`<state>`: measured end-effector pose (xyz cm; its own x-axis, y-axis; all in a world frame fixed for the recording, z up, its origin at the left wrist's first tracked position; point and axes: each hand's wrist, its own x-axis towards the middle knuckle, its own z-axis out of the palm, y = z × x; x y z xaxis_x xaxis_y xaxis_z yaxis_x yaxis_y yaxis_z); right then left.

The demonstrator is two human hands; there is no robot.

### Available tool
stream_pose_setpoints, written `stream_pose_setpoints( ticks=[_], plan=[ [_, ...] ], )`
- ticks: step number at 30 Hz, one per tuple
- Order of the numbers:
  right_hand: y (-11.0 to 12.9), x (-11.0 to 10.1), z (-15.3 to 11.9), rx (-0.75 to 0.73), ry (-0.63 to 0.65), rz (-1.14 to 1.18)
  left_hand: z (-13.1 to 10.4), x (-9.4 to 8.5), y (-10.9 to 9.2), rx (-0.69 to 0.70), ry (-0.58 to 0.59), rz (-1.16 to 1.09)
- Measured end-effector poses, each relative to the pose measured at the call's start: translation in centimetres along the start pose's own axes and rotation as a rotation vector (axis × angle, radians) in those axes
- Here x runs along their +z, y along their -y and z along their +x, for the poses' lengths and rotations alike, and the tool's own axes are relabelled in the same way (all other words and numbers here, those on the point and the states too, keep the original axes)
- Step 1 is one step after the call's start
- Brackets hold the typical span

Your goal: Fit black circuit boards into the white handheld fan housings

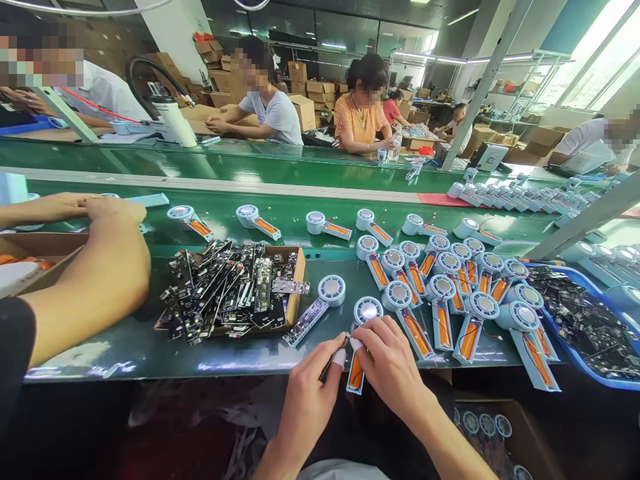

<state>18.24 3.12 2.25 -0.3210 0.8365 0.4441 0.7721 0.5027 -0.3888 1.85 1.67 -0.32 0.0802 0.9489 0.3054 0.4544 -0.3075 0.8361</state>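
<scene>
In front of me at the bench edge lies a light-blue handheld fan (369,311), with an orange battery in its handle. My left hand (315,383) pinches a dark strip, apparently a circuit board (327,367), mostly hidden by the fingers. My right hand (395,360) is closed over the fan handle, its thumb and fingertip meeting the left fingertips at a tiny connector (347,337). White covers sit on a finger or thumb of each hand. Just left of this fan lies another fan (331,291) with a circuit board (307,321) over its handle.
A cardboard tray (299,267) heaped with circuit boards (235,287) stands left. Several open fans (443,287) crowd the right, beside a blue basket (595,360) of boards. More fans line the green belt (290,190). A co-worker's arm (100,273) reaches in from the left.
</scene>
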Motion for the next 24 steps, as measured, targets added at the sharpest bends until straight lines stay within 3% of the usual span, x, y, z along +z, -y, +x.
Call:
stream_pose_setpoints(
  ticks=[10, 15, 20, 24],
  plan=[
    [-1.0, -0.9, 0.6, 0.079, 0.086, 0.365, 1.5, -1.4, -0.1, -0.194, 0.261, -0.305],
    [-0.7, -0.3, 0.8, 0.148, 0.065, 0.337, 1.7, -1.4, 0.2, -0.168, 0.209, -0.244],
    [-1.6, -1.2, -0.7, 0.173, 0.082, 0.482, 1.5, -1.6, 0.2, -0.338, 0.187, -0.266],
    [-2.3, -2.1, -1.8, 0.181, 0.111, 0.439, 0.8, -1.2, 0.5, -0.369, 0.225, -0.280]
  ],
)
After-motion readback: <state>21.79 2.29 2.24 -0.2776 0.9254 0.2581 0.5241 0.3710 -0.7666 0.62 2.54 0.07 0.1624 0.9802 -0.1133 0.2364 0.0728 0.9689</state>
